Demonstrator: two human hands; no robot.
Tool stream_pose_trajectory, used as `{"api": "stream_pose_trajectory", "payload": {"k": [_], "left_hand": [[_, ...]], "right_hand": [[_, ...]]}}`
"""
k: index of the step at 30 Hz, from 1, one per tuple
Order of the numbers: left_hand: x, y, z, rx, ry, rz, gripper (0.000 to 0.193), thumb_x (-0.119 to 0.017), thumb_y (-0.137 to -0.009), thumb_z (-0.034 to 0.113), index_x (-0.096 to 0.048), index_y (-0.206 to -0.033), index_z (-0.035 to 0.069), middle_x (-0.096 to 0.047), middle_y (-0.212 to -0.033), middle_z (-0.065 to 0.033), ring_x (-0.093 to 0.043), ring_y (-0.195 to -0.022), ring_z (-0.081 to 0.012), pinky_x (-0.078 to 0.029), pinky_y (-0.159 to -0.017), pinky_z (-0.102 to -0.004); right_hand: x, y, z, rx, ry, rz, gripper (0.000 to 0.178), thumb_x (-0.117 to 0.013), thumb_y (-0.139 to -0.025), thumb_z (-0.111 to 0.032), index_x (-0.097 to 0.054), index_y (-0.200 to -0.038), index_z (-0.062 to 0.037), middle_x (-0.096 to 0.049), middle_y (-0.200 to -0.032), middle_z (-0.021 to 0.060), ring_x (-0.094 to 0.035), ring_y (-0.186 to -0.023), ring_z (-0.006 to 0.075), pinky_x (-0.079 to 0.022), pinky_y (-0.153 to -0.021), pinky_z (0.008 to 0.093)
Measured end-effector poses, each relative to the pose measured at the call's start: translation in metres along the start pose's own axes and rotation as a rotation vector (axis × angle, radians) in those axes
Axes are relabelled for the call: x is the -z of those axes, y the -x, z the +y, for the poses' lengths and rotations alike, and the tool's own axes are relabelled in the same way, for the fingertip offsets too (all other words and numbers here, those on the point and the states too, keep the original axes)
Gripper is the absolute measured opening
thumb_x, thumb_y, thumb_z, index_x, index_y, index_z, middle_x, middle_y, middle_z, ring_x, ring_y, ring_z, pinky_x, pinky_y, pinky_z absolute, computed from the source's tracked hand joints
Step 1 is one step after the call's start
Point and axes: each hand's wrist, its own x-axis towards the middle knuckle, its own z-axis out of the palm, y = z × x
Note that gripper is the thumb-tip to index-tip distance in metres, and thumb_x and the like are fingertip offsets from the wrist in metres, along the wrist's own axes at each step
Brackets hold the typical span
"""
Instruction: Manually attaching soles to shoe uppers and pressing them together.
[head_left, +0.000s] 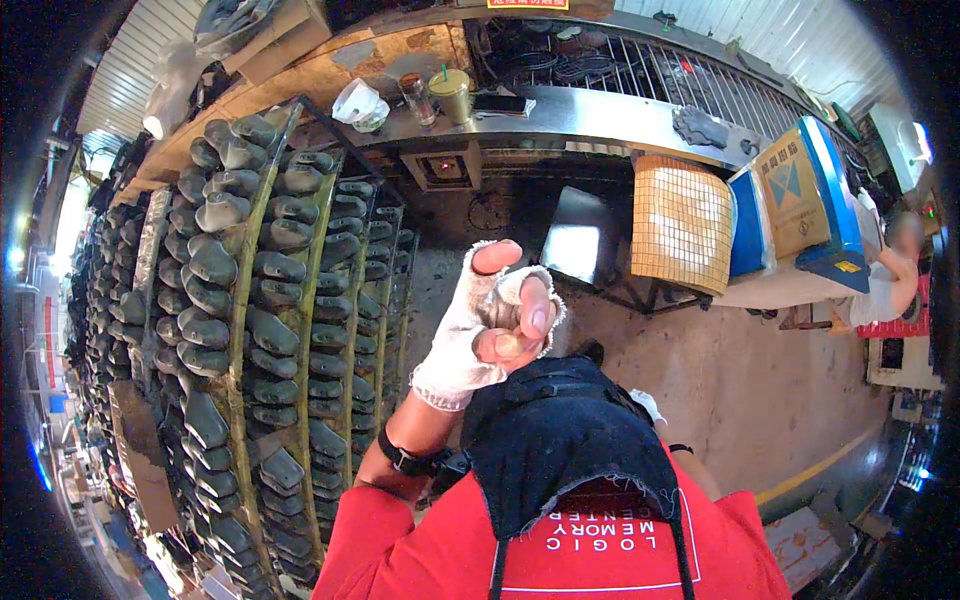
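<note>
My left hand [497, 325] is raised in front of my chest, in a white knitted glove with cut-off fingertips. Its fingers curl in toward the palm, and one digit stands apart at the top; nothing shows between them. A dark watch [403, 456] is on that wrist. Only a small white patch of my right hand [648, 405] appears beyond the black apron [565, 440], low at my side. The apron and my body hide its fingers. Neither hand visibly touches any other thing.
On the left stands a tall rack [245, 330] of dark foot-shaped moulds. A metal bench [600, 118] ahead carries a lidded cup [451, 95], a bottle [418, 100] and a phone [500, 104]. Right of centre are a wire-grid panel [682, 222] and a cardboard box [795, 195]. Another person [890, 280] is far right.
</note>
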Motion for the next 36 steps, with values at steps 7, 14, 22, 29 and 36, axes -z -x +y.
{"api": "stream_pose_trajectory", "payload": {"k": [7,14,22,29,36], "left_hand": [[0.008,-0.03,0.013,0.039,0.125,-0.039,0.074,-0.081,-0.084,0.005,-0.051,-0.148,0.03,-0.061,-0.097,-0.0078,-0.051,-0.078,-0.0154,-0.042,-0.052,-0.0226],[0.045,-0.031,0.011,-0.089,0.051,-0.283,0.023,-0.073,-0.086,0.018,-0.065,-0.106,0.012,-0.061,-0.092,-0.0089,-0.048,-0.076,-0.0173,-0.041,-0.066,-0.03],[0.008,-0.032,0.006,-0.066,0.061,-0.017,0.043,-0.079,-0.084,0.015,-0.064,-0.124,0.017,-0.058,-0.1,-0.0082,-0.052,-0.083,-0.0187,-0.043,-0.072,-0.0301],[0.009,-0.028,0.011,-0.073,-0.068,-0.03,0.056,-0.081,-0.085,0.012,-0.058,-0.135,0.02,-0.06,-0.107,-0.008,-0.056,-0.084,-0.0184,-0.044,-0.073,-0.031],[0.009,-0.032,0.006,-0.065,-0.085,-0.078,0.055,-0.08,-0.086,0.007,-0.059,-0.135,0.02,-0.06,-0.109,-0.0083,-0.057,-0.086,-0.0182,-0.046,-0.073,-0.0319]], "right_hand": [[-0.028,-0.008,0.128,0.032,0.37,0.046,0.044,-0.05,-0.101,-0.043,-0.072,-0.11,-0.005,-0.072,-0.112,0.0179,-0.068,-0.104,0.0348,-0.053,-0.091,0.0422],[-0.041,-0.026,0.079,-0.049,0.108,0.076,0.041,-0.053,-0.101,-0.04,-0.072,-0.106,-0.004,-0.072,-0.11,0.0176,-0.068,-0.104,0.0334,-0.053,-0.089,0.0423],[-0.013,0.006,0.004,-0.129,-0.138,0.072,0.025,-0.059,-0.098,-0.029,-0.071,-0.1,-0.0071,-0.072,-0.102,0.0144,-0.069,-0.093,0.0323,-0.054,-0.08,0.0399],[-0.022,-0.004,0.035,0.237,0.352,0.119,0.012,-0.054,-0.093,-0.019,-0.064,-0.097,-0.0136,-0.067,-0.095,0.0142,-0.069,-0.09,0.0336,-0.056,-0.076,0.0446],[-0.016,0.009,-0.005,-0.176,-0.43,0.169,0.034,-0.058,-0.099,-0.037,-0.072,-0.092,-0.0069,-0.072,-0.095,0.0166,-0.067,-0.093,0.0366,-0.051,-0.079,0.0407]]}}
